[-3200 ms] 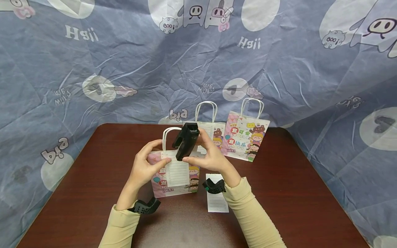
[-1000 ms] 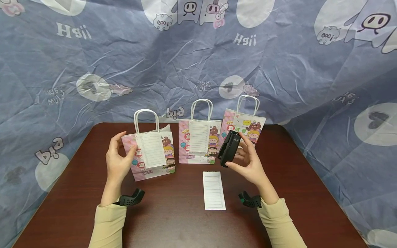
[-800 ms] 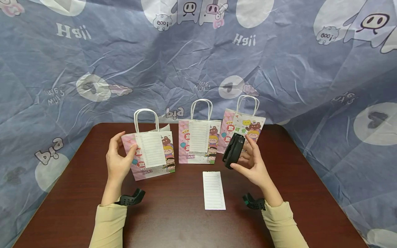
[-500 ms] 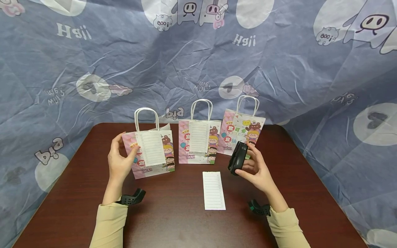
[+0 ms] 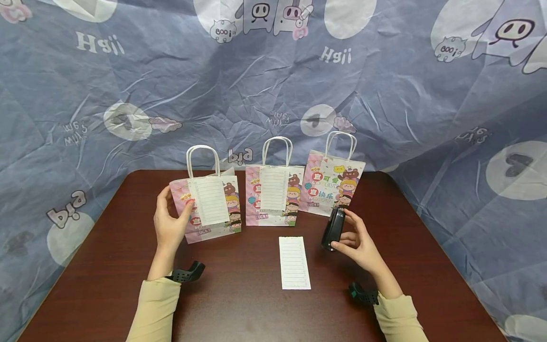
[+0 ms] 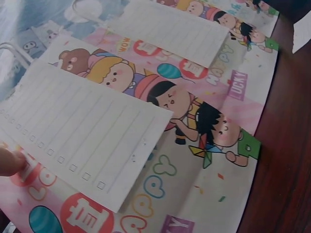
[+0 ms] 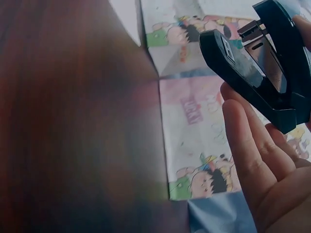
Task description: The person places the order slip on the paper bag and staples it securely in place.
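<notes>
Right hand (image 5: 359, 244) pinching black stapler (image 5: 334, 229), right of centre; loose lined slip (image 5: 295, 262) lower-left of it, long axis near-vertical, right hand nearer. Left hand (image 5: 170, 227) gripping leftmost gift bag (image 5: 220, 230).

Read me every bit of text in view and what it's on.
"WOW": left bag, middle bag, right bag.
"LUCKY": all three bags.
"宜可爱": right bag.
"LOVELY": right bag.
"宜快乐": right bag.
"HAPPY": right bag, middle bag.
"Hgii": backdrop, twice.
"BOO¡": backdrop, twice.
Partly covered: other words on left bag, middle bag.
Too small or unclear: marks on stapler and paper slips, other backdrop lettering.
</notes>
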Available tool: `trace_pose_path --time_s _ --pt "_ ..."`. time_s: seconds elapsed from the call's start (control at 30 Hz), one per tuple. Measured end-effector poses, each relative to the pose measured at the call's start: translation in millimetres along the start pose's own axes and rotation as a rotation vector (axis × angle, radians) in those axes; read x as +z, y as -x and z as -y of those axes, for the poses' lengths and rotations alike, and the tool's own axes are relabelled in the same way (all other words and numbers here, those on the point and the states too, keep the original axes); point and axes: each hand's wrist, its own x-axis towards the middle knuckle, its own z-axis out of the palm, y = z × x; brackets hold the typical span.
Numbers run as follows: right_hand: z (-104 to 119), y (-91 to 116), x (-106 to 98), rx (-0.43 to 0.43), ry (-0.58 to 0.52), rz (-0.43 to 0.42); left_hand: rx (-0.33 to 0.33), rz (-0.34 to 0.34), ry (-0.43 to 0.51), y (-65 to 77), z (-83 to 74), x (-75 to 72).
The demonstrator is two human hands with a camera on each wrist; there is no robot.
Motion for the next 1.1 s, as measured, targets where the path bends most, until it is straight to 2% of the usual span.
trace_pose_path --time_s 0.13,0.27,0.3,0.5,0.57,0.73,1.1 --pt "-11.5 5.0 -3.7 0.033 0.005 0.006 -0.031 0.0 -0.002 2.7 -18.3 1.8" --pt "-18.7 9.8 -6.8 0.063 0.014 0.023 -0.063 -0.004 -0.019 4.0 -18.2 3.4" --pt "-20.3 11.3 -7.4 0.071 0.02 0.03 -0.066 -0.007 -0.022 4.2 -16.3 4.1" --pt "-31.1 18.7 -9.7 0.116 0.051 0.06 -0.074 -0.04 -0.009 6.7 19.9 11.4" --pt "-33.9 19.9 -9.8 0.124 0.047 0.064 -0.072 -0.057 -0.029 8.8 29.0 13.9" --pt "-38.3 21.3 -9.9 0.125 0.032 0.064 -0.056 -0.087 -0.093 14.6 36.5 18.7" --pt "-45.2 21.4 -9.1 0.112 -0.02 0.037 -0.058 -0.096 -0.138 23.3 46.9 23.8"
